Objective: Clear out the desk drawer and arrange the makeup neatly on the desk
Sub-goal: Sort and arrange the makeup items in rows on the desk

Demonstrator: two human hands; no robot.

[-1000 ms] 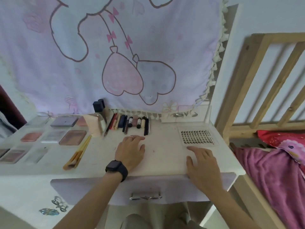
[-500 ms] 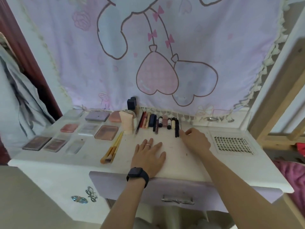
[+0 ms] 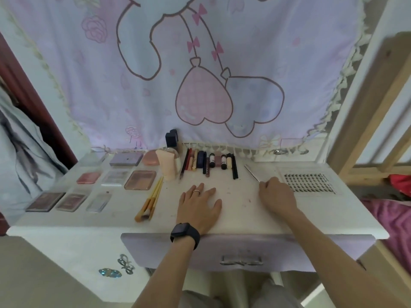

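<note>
My left hand [image 3: 200, 203] lies flat, fingers spread, on the white desk [image 3: 244, 210]. My right hand [image 3: 277, 196] is curled and pinches a thin silver tool [image 3: 251, 172] whose tip points back and left, just left of the lash tray [image 3: 309, 182]. Behind my hands lies a row of lipsticks and pencils [image 3: 209, 162]. A peach tube [image 3: 168, 163] and a black bottle [image 3: 171, 137] stand left of the row. Several palettes [image 3: 140, 180] sit in rows on the left, with makeup brushes [image 3: 151, 201] beside them. The lilac drawer [image 3: 241, 247] below the desk edge is closed.
A pink cartoon cloth [image 3: 200, 74] hangs behind the desk. A wooden bed frame [image 3: 367, 107] and pink bedding [image 3: 393, 221] are on the right. Grey clothing [image 3: 20, 156] hangs at the left. Bow stickers [image 3: 120, 266] decorate the desk's front.
My right hand went from the desk's front edge up to the pencil row, then right toward the lash tray, now pinching the silver tool. My left hand stayed flat. The view shifted.
</note>
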